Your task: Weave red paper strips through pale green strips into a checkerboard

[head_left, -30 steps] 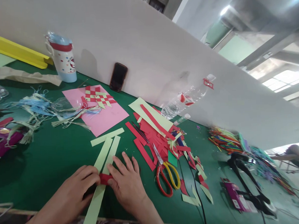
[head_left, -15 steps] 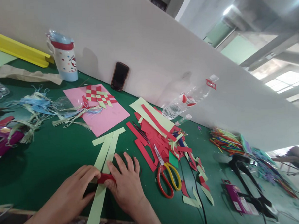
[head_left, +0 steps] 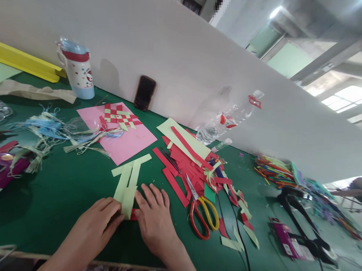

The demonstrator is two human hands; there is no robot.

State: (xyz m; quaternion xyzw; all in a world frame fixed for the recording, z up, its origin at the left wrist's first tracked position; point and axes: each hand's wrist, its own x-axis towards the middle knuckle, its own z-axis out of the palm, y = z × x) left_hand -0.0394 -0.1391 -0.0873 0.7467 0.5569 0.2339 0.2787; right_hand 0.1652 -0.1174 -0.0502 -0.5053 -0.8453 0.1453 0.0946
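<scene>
Pale green paper strips (head_left: 123, 180) lie joined on the table in front of me, with a crosswise green strip (head_left: 143, 159) at their far end. One strip is folded back over itself, its flap (head_left: 128, 199) pointing away from me. A short red paper strip (head_left: 133, 214) shows at the near fold, partly hidden. My left hand (head_left: 105, 216) is closed at the left side of the fold, fingertips pinching the paper. My right hand (head_left: 154, 216) lies palm down with its fingers spread, thumb and fingertips touching the right edge of the strips.
Scissors (head_left: 197, 202) lie right of my hands, near red paper strips (head_left: 185, 163). Behind are pink paper (head_left: 130, 141) with a woven red-green piece (head_left: 120, 115), tassels (head_left: 48, 125), a phone (head_left: 144, 92), a cup (head_left: 80, 72) and a plastic bottle (head_left: 225, 123).
The long green strip that ran toward the table's front edge is now folded up and away over the red strip. My left hand has shifted slightly with it; the right stays nearly in place.
</scene>
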